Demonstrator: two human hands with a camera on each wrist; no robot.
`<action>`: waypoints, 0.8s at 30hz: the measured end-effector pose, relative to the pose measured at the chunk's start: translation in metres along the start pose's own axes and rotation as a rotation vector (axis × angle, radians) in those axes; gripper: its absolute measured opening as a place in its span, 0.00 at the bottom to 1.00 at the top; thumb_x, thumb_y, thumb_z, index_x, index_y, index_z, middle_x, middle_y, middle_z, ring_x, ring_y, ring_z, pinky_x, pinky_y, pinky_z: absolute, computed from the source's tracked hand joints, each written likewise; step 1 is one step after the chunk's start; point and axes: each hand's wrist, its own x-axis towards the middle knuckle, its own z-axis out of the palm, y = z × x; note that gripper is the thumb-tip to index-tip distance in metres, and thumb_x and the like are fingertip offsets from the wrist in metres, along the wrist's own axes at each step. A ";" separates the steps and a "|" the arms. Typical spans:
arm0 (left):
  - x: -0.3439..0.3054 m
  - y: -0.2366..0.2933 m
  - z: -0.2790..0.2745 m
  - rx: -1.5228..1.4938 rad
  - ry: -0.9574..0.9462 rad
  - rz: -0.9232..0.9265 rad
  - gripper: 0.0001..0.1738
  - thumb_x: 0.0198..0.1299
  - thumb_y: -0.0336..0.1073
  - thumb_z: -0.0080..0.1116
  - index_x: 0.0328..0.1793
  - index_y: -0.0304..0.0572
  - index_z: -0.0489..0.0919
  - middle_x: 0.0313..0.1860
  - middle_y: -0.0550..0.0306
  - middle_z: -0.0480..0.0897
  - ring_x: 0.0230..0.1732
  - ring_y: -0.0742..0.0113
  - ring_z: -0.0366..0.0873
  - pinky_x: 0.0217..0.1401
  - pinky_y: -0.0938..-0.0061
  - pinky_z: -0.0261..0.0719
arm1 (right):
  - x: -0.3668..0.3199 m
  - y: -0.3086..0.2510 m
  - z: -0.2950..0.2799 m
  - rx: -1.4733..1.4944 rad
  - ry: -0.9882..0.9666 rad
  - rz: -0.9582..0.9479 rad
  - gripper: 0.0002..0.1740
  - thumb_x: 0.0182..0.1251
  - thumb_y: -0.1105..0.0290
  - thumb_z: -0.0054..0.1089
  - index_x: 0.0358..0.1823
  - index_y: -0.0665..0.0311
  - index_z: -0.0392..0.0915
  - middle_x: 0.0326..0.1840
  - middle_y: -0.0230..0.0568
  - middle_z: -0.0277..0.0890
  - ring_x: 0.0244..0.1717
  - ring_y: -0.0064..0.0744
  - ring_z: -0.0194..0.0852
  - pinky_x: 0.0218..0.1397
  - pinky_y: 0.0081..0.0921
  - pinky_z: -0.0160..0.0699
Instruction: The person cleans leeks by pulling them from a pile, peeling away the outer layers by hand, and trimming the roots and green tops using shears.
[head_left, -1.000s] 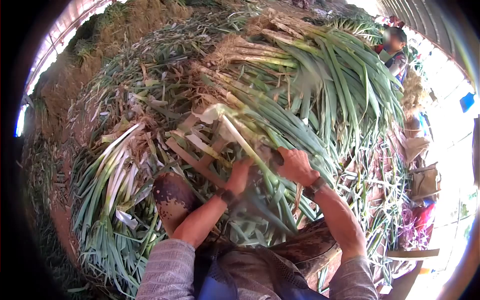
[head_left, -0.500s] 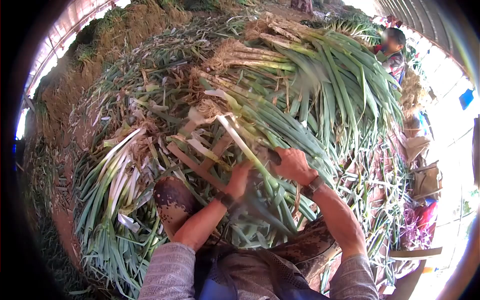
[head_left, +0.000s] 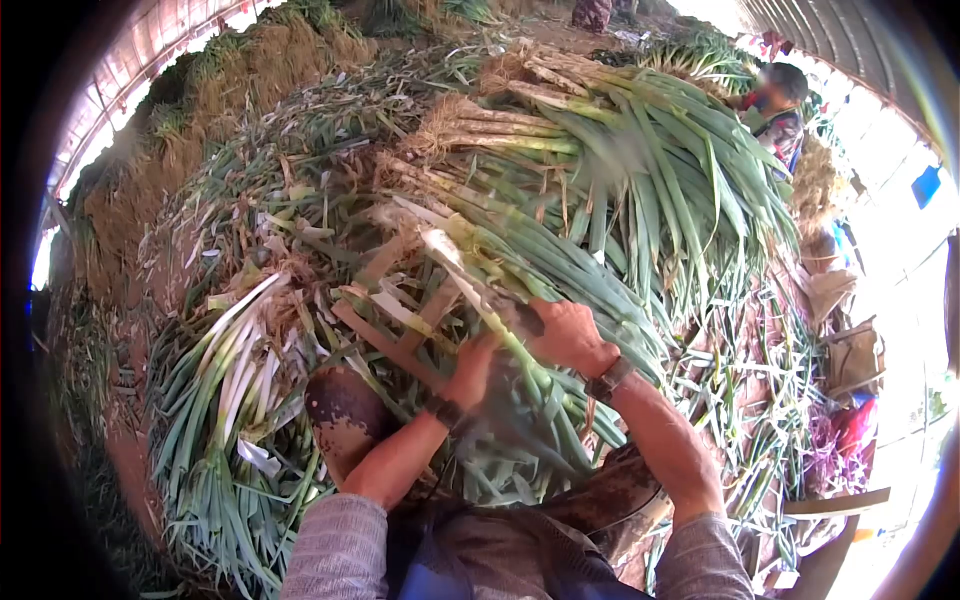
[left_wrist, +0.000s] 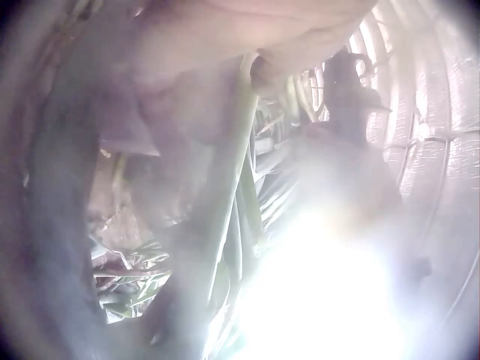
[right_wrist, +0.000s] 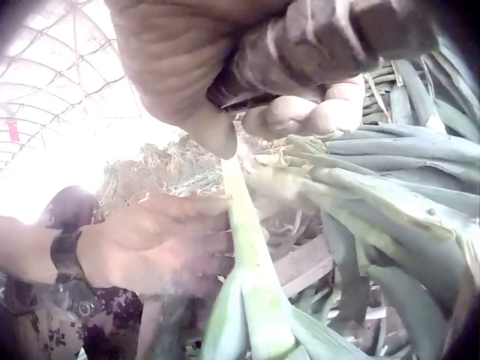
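Observation:
A thick green onion (head_left: 508, 338) lies slanted between my hands, its white end pointing up and away and its green leaves toward my lap. My left hand (head_left: 472, 368) grips the stalk from the left side; in the right wrist view, its fingers (right_wrist: 214, 244) pass behind the stalk. My right hand (head_left: 568, 335) holds a tool by a thick, dark, wrapped handle (right_wrist: 322, 49). The right thumb (right_wrist: 214, 139) rests right at the stalk. The tool's working end is hidden. In the left wrist view, haze and glare blur the left palm (left_wrist: 247, 30) above green leaves.
A large heap of green onions (head_left: 680, 160) spreads ahead and right. Pale-stemmed onions (head_left: 235, 345) lie on the left. A wooden frame (head_left: 385, 340) stands by my knee (head_left: 345, 400). Another person (head_left: 780, 110) is at the far right. Leaf scraps (head_left: 260, 160) cover the ground.
My right hand has shifted a little left along the onion, closer to my left hand. The onion's white end has tilted and dropped slightly. The left hand stays on the stalk.

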 end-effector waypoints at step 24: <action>0.037 0.091 -0.067 -0.466 0.333 0.309 0.25 0.63 0.60 0.62 0.48 0.47 0.75 0.38 0.61 0.76 0.41 0.62 0.76 0.43 0.61 0.78 | -0.065 0.038 -0.019 -0.017 -0.306 -0.142 0.22 0.52 0.61 0.64 0.51 0.58 0.81 0.37 0.50 0.82 0.41 0.57 0.79 0.46 0.47 0.77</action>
